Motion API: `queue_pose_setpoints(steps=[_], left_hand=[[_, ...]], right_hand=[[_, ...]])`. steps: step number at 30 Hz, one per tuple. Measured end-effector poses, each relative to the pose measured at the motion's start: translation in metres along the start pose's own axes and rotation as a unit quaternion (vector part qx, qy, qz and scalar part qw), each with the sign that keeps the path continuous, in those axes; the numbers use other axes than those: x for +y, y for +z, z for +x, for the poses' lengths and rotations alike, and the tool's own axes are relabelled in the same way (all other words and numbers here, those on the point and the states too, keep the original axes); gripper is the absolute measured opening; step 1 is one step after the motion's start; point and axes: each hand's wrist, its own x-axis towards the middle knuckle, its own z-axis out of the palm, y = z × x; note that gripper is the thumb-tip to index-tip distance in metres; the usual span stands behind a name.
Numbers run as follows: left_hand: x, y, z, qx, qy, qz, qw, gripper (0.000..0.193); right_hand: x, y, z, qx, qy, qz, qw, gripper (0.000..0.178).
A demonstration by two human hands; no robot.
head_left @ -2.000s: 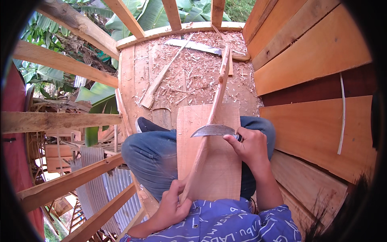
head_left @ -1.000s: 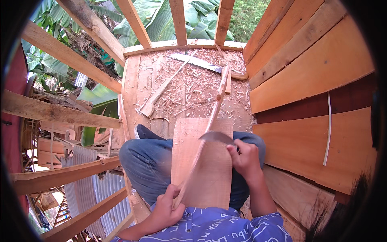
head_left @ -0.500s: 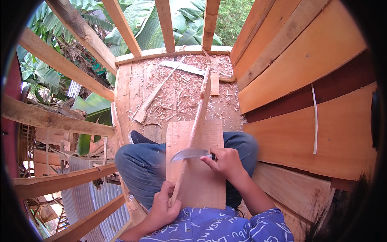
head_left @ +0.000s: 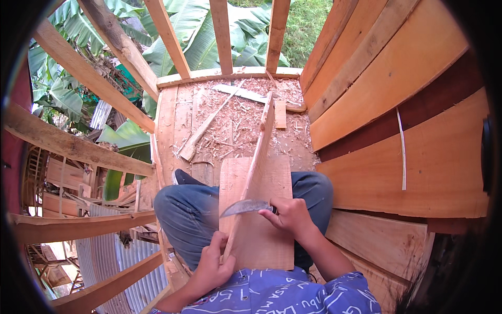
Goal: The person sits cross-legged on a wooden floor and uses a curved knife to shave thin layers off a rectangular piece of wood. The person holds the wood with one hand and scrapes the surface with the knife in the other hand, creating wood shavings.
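My left hand (head_left: 216,261) grips the near end of a long wooden plank (head_left: 253,180) stood on its edge and slanting away from me. Across its upper edge lies the curved blade of a knife (head_left: 243,208). The dark handle is in my closed right hand (head_left: 293,215), right of the plank. Beneath both, a wide flat board (head_left: 277,230) rests over my lap, between my bent knees. The plank's far end reaches out over the shaving-covered floor.
Wood shavings (head_left: 222,123) litter the plank floor ahead. A handsaw (head_left: 240,93), a tapered wooden strip (head_left: 209,125) and a small wood block (head_left: 281,114) lie there. Slatted rails (head_left: 78,149) stand at the left and front. A board wall (head_left: 402,157) rises close on the right.
The knife has shifted slightly nearer to me along the plank's edge. My left hand keeps its grip near the plank's end. The whole view has moved a little.
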Motion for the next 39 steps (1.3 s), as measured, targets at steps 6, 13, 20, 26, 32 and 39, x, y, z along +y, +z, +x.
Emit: queue_pose_setpoints(steps=[6,13,20,26,32,39], left_hand=[[0.000,0.003,-0.005,-0.012,0.008,0.004,1.000,0.040],[-0.001,0.002,-0.006,-0.015,0.009,-0.014,1.000,0.039],[0.003,-0.003,-0.006,-0.023,-0.026,-0.025,0.999,0.041],[0.004,-0.005,-0.006,-0.025,-0.031,-0.006,0.999,0.042],[0.002,-0.006,-0.001,-0.021,-0.013,-0.008,1.000,0.041],[0.004,-0.003,-0.007,-0.032,-0.033,-0.006,0.999,0.041]], right_hand=[[0.005,-0.013,0.008,0.014,0.116,-0.005,0.993,0.052],[0.016,-0.016,0.016,-0.028,0.124,-0.026,0.992,0.054],[0.006,-0.002,0.002,-0.004,0.057,-0.020,0.998,0.055],[-0.008,-0.001,-0.008,-0.028,-0.056,-0.008,0.998,0.060],[-0.006,-0.010,0.023,-0.018,0.081,-0.002,0.997,0.047],[0.032,-0.015,0.050,0.020,0.210,0.121,0.970,0.047]])
